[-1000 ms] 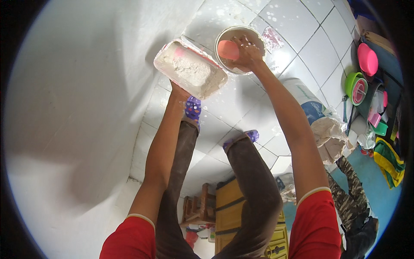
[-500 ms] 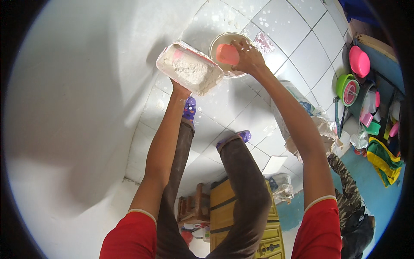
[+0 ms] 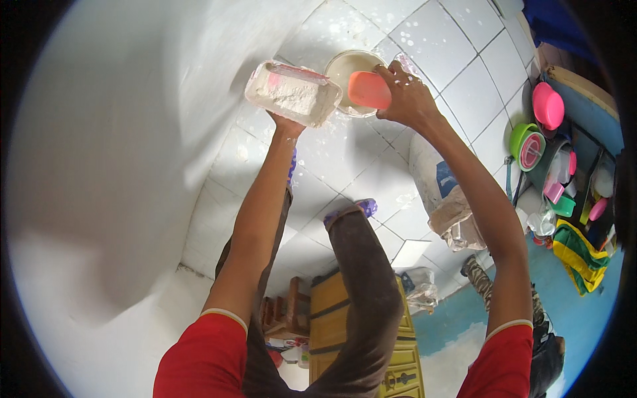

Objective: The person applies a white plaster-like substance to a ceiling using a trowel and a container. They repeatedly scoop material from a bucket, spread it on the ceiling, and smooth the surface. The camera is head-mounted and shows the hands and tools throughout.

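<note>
Rounded orange tool [image 3: 369, 90], crusted rectangular tub [image 3: 326, 101]

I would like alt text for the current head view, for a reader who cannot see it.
A person's left hand supports a rectangular tray of lumpy white material from below, while the right hand grips a rounded orange object at a round bucket. Beneath them is a white tiled floor; a bag lies to the right.

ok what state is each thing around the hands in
left hand: holding the tub
tub: open, white stuff inside
right hand: gripping the orange plastic piece
orange plastic piece: held at the bucket's mouth
bucket: open
bag: crumpled at one end
</note>
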The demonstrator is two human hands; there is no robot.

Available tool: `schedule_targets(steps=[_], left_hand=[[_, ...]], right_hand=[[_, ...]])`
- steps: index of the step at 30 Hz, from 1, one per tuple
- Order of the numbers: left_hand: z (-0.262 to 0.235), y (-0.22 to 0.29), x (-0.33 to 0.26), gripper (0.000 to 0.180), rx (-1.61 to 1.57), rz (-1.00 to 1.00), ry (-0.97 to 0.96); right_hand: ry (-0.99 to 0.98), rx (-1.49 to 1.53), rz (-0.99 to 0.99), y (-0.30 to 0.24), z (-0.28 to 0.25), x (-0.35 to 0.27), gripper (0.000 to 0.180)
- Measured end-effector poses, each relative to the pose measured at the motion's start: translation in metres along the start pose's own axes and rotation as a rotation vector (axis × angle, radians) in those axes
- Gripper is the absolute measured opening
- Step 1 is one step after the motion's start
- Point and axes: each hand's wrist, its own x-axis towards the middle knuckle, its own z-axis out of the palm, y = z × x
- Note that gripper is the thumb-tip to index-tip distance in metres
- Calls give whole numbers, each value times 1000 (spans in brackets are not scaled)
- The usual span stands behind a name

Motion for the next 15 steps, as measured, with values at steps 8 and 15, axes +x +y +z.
schedule_targets(steps=[8, 15], left_hand=[[-2, -26, 11, 62, 421, 353, -180], [10, -36, 19, 54, 299, 256, -84]], right_hand=[[69, 43, -78, -35, -11, -19, 97], [-51, -29, -43, -62, -21, -19, 103]])
